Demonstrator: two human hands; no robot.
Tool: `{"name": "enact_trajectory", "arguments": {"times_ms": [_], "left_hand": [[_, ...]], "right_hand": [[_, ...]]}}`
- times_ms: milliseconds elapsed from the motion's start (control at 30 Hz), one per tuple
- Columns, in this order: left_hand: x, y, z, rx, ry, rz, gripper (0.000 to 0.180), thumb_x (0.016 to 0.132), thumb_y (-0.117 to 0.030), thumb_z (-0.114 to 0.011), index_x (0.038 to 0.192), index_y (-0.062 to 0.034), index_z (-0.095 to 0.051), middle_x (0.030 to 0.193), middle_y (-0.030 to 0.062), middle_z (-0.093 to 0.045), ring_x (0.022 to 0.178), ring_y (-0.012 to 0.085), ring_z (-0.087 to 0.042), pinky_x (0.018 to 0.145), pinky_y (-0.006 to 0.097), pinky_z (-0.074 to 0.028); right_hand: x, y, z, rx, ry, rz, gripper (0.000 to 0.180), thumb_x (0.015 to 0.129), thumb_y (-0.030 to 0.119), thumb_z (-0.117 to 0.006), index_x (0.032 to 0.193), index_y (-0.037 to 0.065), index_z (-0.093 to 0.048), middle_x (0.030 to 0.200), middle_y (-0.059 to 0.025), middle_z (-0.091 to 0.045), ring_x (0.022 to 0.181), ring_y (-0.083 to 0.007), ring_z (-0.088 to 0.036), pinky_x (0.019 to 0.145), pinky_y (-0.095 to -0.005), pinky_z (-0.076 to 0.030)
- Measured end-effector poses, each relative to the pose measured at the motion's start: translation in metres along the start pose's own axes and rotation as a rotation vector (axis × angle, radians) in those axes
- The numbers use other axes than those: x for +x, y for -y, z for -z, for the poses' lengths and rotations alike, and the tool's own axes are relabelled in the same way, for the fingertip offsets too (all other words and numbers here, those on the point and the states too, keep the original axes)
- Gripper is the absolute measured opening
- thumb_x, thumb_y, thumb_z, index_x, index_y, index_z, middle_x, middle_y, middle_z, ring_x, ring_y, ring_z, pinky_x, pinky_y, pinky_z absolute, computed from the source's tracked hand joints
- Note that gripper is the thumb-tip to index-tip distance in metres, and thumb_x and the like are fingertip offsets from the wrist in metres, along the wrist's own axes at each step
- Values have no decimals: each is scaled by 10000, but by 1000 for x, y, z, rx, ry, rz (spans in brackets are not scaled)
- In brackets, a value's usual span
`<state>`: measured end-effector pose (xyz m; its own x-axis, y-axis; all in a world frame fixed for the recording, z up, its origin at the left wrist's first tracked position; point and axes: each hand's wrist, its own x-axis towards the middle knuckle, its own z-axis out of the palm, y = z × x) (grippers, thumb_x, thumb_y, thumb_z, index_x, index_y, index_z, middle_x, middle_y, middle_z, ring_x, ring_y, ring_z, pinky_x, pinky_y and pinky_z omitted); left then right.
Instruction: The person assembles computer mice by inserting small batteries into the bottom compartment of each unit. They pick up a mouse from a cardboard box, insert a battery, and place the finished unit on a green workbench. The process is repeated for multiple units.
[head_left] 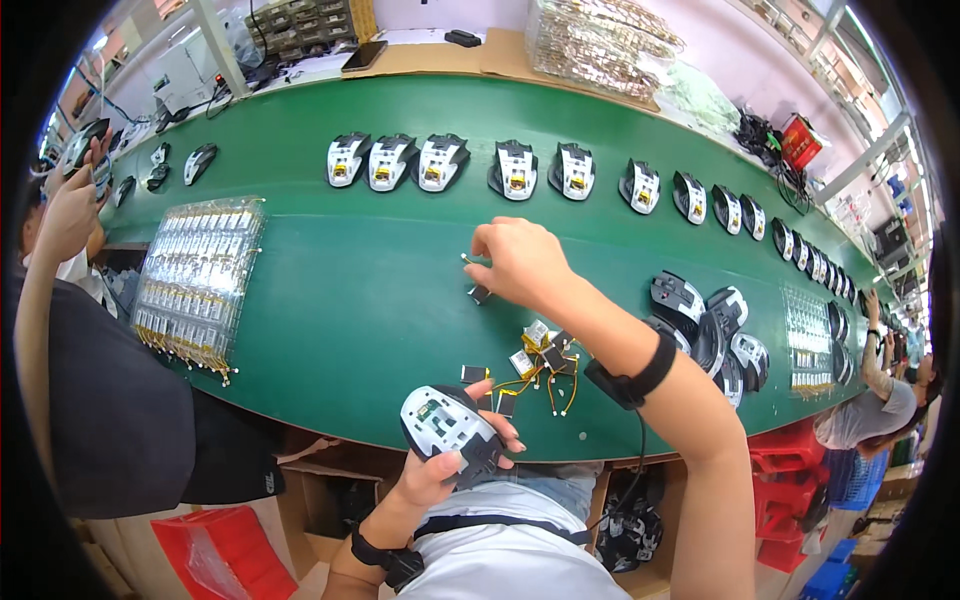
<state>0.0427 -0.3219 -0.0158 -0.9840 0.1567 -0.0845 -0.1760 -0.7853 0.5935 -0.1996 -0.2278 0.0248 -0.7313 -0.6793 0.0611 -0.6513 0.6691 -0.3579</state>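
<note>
Right hand [520, 262] is out over the green table [360, 290], arm stretched forward from the lower right, black wrist strap [632, 378] on the forearm with a cord trailing down. Its fingers [478, 270] are pinched together on a small dark part [480, 293], which hangs just below the fingertips, right at the table surface; whether it touches the table I cannot tell. The knuckles are up, the palm faces down and the wrist is bent slightly.

Down near the table's front edge, the left hand [440, 470] cradles an open mouse shell [447, 422], white inside with a dark rim. The thumb lies along its near edge and the fingers [500, 425] wrap round its right side, clamped on the shell, which is tilted toward the person. This hand is close to the body, wrist bent up, a black band round it too.

Between the two hands lies a little heap of small batteries with yellow wires [545, 362], just beside the shell and a bit nearer than the pinched part.

Farther back, a row of open mouse shells [515, 168] runs across the table. To the left lies a tray of small packed parts [195, 280], and to the right a cluster of black mouse covers [710, 335]. Another person's dark sleeve [110, 400] fills the left edge.
</note>
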Motion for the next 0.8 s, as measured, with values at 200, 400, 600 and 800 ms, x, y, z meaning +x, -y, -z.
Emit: {"name": "enact_trajectory", "arguments": {"times_ms": [200, 400, 600, 800], "left_hand": [[1, -13, 9, -46, 16, -15, 917, 808, -339, -726, 1497, 46, -258, 1140, 255, -613, 1033, 355, -656, 841, 406, -591], [16, -22, 4, 81, -80, -109, 973, 793, -519, -693, 1456, 77, -305, 1051, 246, -630, 949, 377, -668, 730, 439, -609], [30, -40, -10, 90, -117, -238, 939, 821, -635, -615, 1427, 32, -351, 1097, 205, -609, 1007, 357, -629, 843, 447, -549], [53, -33, -33, 95, -13, -380, 1025, 716, -315, -748, 1558, -114, -198, 1250, 233, -556, 1200, 417, -570, 1018, 509, -492]], "right_hand": [[8, -1, -25, 60, 53, -40, 182, 798, 190, -727, 889, 36, -695, 953, -152, -691, 893, -331, -680, 778, -441, -561], [0, -2, -31, 360, -82, 109, 191, 882, 152, -659, 960, -21, -636, 848, -125, -695, 760, -265, -684, 704, -390, -541], [-98, 42, 47, 1000, -35, -114, 167, 915, 153, -662, 914, -14, -662, 723, 10, -602, 673, -40, -510, 605, -247, -440], [-160, 53, 57, 1150, 96, -338, 117, 851, 102, -714, 873, -2, -666, 653, 56, -502, 606, -22, -431, 591, -202, -412]]}}
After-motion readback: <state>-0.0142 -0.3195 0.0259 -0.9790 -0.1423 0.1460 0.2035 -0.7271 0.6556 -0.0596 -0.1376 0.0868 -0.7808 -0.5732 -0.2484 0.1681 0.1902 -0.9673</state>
